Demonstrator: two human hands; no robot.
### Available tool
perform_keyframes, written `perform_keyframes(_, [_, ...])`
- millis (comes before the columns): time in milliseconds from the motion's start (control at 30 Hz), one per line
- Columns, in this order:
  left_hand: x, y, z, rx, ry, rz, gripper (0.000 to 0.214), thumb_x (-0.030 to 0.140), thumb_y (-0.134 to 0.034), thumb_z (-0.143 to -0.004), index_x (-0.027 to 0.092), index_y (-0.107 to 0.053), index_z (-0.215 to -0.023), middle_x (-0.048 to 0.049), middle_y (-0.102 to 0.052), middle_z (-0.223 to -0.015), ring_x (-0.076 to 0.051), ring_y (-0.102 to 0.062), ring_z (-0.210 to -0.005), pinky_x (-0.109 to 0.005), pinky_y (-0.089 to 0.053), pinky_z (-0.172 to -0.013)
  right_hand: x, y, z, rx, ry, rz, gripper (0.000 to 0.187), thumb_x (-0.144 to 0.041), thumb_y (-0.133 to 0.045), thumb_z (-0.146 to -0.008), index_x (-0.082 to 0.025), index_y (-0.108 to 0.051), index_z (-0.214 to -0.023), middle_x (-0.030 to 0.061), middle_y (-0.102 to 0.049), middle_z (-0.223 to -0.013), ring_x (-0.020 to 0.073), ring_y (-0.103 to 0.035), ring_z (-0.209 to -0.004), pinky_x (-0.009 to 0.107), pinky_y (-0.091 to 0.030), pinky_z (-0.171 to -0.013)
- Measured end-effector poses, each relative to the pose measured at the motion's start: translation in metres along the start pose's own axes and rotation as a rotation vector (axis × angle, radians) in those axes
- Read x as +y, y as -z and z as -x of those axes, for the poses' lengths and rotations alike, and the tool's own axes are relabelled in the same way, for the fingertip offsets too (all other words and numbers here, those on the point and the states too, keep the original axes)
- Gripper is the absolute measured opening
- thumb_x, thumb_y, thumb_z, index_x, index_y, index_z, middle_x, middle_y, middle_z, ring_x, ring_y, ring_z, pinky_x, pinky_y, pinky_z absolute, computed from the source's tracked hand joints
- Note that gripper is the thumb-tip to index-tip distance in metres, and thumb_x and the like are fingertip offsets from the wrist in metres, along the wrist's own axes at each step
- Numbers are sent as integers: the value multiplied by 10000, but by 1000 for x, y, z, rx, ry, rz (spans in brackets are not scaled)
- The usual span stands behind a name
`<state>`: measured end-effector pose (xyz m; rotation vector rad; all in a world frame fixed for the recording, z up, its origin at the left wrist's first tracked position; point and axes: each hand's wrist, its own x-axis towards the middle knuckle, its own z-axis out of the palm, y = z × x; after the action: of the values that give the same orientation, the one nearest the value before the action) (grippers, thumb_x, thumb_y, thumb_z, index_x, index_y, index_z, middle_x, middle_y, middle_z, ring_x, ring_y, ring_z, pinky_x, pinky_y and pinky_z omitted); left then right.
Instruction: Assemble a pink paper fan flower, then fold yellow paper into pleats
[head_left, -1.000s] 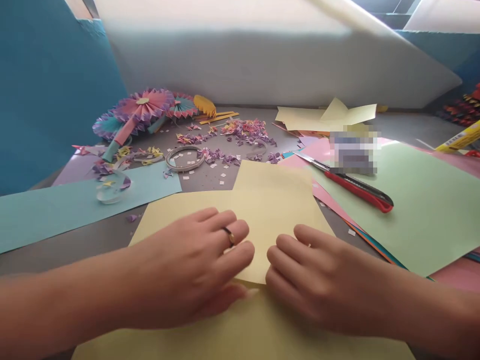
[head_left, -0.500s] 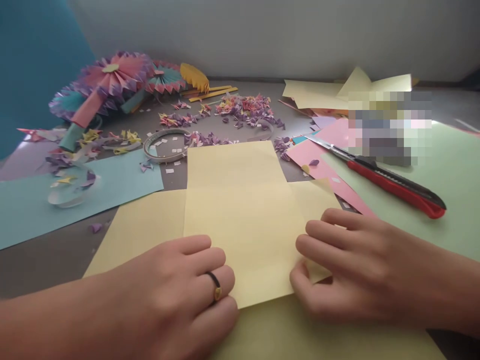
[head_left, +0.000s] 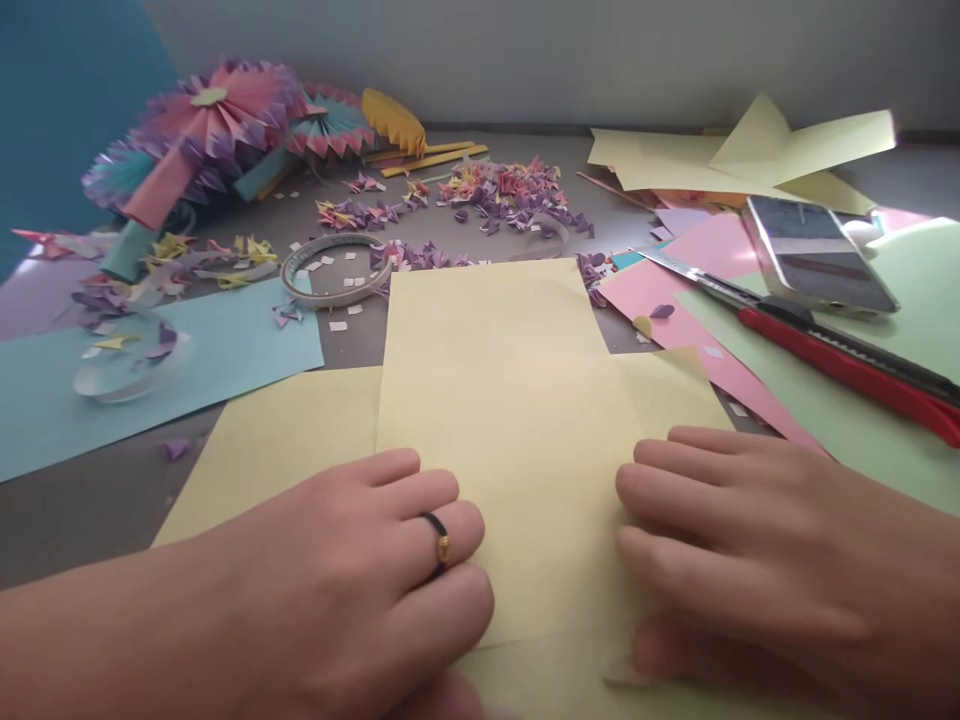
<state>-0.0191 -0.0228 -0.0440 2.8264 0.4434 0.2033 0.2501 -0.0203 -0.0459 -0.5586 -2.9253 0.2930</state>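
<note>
A sheet of pale yellow paper (head_left: pixel 495 400) lies in front of me with its short side toward me, over another yellow sheet (head_left: pixel 300 430) that shows at both sides and below. My left hand (head_left: pixel 390 570), with a black and gold ring (head_left: pixel 441 540), presses on the upper sheet's near left part, its fingers curled together. At the near right edge, my right hand (head_left: pixel 735 540) has its fingers bent onto the paper. Its thumb is lower, near the sheet's bottom edge and blurred. The fingertips are partly hidden.
A red and black utility knife (head_left: pixel 817 330) with its blade out and a phone (head_left: pixel 817 250) lie on pink and green paper at the right. Behind are a tape roll (head_left: pixel 337 270), paper scraps (head_left: pixel 510 195) and folded paper rosettes (head_left: pixel 217 120). Blue paper (head_left: pixel 247 330) lies left.
The right thumb has dropped away from the other fingers toward the sheet's bottom edge. The view has shifted slightly, and both hands stay on the yellow paper.
</note>
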Motion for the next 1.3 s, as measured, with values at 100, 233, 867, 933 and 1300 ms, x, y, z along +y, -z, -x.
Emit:
perform_keyframes(100, [1,1,1,18,18,-14,235,311,-542,-945,223,-444,-751,0,-515,-678,-169,-449,-587,-334,-345,-561,0,1,-2,-1,-12,9,250,-308,-460,-992,-215,-368,-779,-36,-409,-692,128,-333,-602,300,-249,-544])
perform_keyframes(233, [2,2,1,54,34,-62,229,342,-501,-960,227,-467,-765,-25,-572,-723,-185,-487,-600,-347,-388,-565,1,3,-1,-34,-32,-20,232,-248,-401,-1005,-212,-383,-776,-30,-442,-699,128,-360,-601,299,-265,-547])
perform_keyframes(867, [-1,1,1,15,37,29,178,143,-453,-937,201,-435,-770,-5,-517,-717,-165,-420,-623,-324,-340,-587,2,9,2,-79,-98,-156,240,-384,-490,-974,-194,-475,-828,-21,-489,-729,130,-429,-631,274,-296,-563])
perform_keyframes(933, [-2,1,3,-13,9,36,190,103,-430,-928,200,-431,-764,-10,-524,-732,-165,-417,-630,-323,-323,-580,1,9,0,-65,-128,-134,268,-374,-497,-968,-201,-444,-771,-26,-483,-708,125,-422,-613,270,-287,-552])
perform_keyframes(1300, [-8,5,-1,40,45,-1,305,106,-311,-986,200,-423,-718,-4,-527,-695,-142,-441,-610,-277,-359,-571,-1,8,-3,-43,-139,-113,317,-375,-419,-1000,-204,-413,-733,-26,-477,-681,119,-415,-588,259,-299,-547])
